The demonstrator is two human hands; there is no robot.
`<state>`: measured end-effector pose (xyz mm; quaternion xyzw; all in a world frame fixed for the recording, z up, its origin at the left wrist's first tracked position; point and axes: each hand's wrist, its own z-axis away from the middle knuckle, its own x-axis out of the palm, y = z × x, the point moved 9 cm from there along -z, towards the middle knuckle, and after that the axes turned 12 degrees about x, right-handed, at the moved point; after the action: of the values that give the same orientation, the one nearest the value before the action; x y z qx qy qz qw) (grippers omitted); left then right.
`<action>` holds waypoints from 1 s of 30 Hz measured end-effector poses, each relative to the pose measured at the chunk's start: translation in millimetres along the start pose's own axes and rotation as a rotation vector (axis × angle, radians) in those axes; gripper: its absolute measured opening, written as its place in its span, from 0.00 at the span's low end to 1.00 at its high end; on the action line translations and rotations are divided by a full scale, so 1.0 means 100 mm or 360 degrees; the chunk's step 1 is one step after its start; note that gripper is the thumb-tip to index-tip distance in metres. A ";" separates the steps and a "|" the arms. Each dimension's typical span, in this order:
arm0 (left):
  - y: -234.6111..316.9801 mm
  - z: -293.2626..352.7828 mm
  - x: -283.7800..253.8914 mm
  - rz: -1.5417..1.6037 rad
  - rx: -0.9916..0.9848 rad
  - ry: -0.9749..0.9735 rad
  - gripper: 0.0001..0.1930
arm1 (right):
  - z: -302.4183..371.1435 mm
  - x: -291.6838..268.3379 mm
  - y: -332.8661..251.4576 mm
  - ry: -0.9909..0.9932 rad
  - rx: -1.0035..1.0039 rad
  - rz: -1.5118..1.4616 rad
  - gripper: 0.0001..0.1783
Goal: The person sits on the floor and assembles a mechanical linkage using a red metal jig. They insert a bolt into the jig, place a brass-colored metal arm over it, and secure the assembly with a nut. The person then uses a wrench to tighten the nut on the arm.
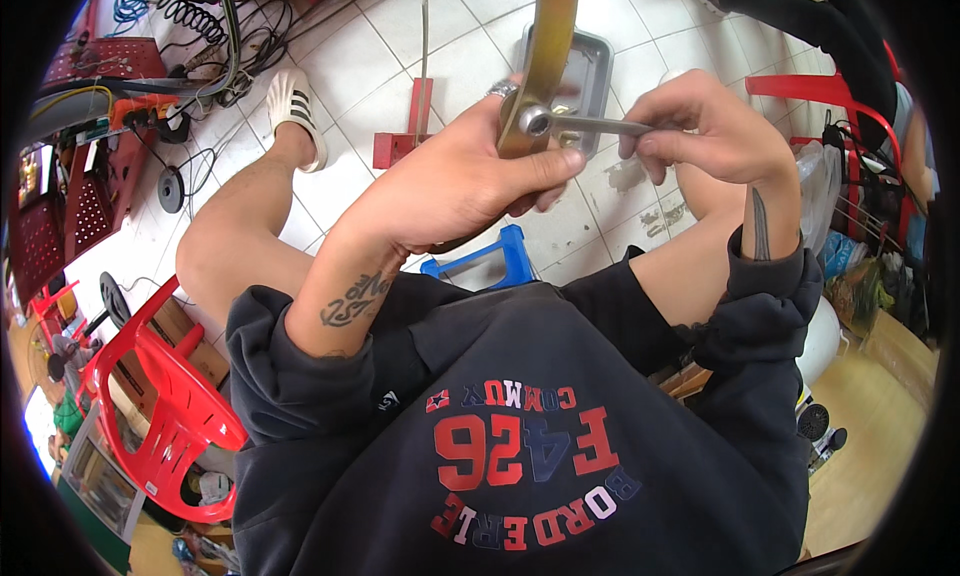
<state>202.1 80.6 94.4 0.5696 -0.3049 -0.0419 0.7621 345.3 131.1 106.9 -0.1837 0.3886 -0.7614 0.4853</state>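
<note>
My left hand (470, 171) is closed around the lower end of a curved brass-coloured metal bar (550, 36), its thumb pressed along the near side. A round steel bolt (535, 121) sits at that end of the bar. From the bolt a slim grey metal wrench (600, 125) runs to the right, its tip against the bolt. My right hand (705, 131) pinches the wrench's other end between thumb and fingers. Below the left palm, part of the bar is hidden.
A grey tray (597, 81) lies on the tiled floor beyond my hands. Nearer stands a blue plastic stool (515, 256). A red metal stand (405, 141) is left of the tray. A red chair (170, 416) stands at lower left; cables (265, 36) lie at upper left.
</note>
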 end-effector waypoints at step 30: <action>0.34 0.04 -0.37 -0.1483 0.0197 0.0724 0.26 | -0.26 -0.13 0.29 0.0925 -0.0089 -0.1222 0.19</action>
<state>160.1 104.0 110.4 0.6836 0.1524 -0.2338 0.6744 351.9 147.0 70.0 -0.1064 0.4325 -0.8946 0.0353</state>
